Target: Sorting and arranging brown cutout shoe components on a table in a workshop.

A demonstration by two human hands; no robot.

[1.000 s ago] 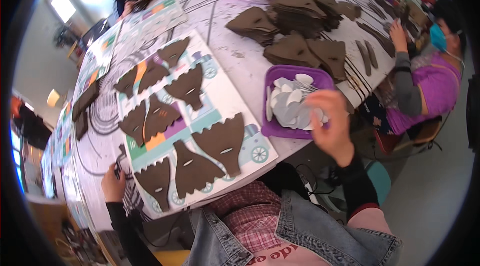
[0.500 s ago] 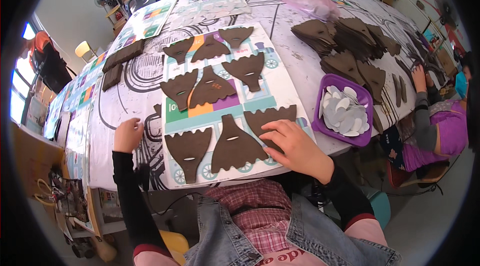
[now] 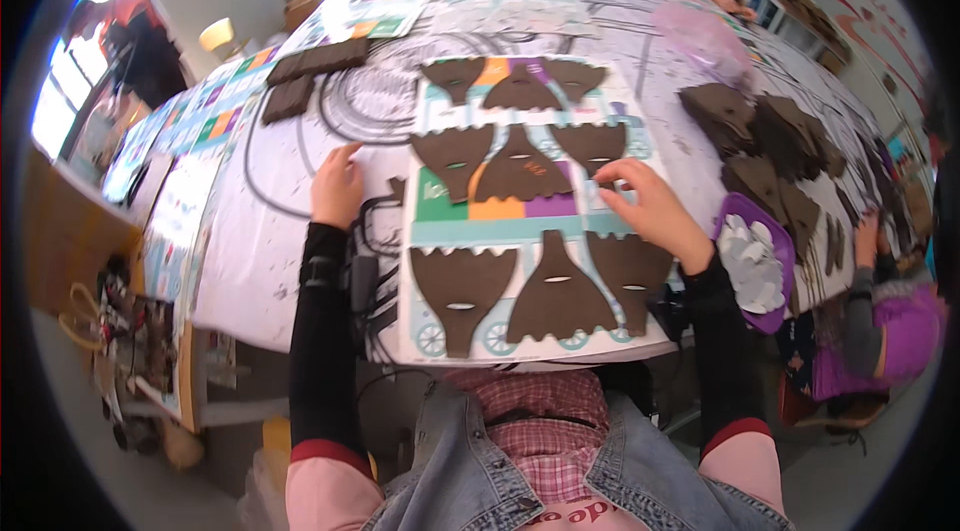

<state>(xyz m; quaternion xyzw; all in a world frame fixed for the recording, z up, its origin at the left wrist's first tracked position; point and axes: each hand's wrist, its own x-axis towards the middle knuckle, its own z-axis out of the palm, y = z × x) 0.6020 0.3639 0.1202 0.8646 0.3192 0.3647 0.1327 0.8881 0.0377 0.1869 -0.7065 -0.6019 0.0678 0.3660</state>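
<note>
Brown fan-shaped foam pieces with scalloped edges and a slit lie in three rows on a colourful printed sheet. My right hand reaches over the sheet's right side, thumb and fingers apart. Its fingertips are at the lower part of the middle row's right piece; whether they touch it I cannot tell. Nearer me are a left piece, a centre piece and a right piece. My left hand is left of the sheet, fingers loosely bent, with nothing visible in it.
A purple basket of white-grey oval pieces stands right of the sheet. Beyond it lie stacked brown pieces and a pink plastic bag. Brown strips are stacked at the back left. Co-workers sit at the far side and right.
My right hand has moved from the near row's right piece to the middle row's right piece. My left hand has gone farther forward beside the sheet. The whole view has shifted.
</note>
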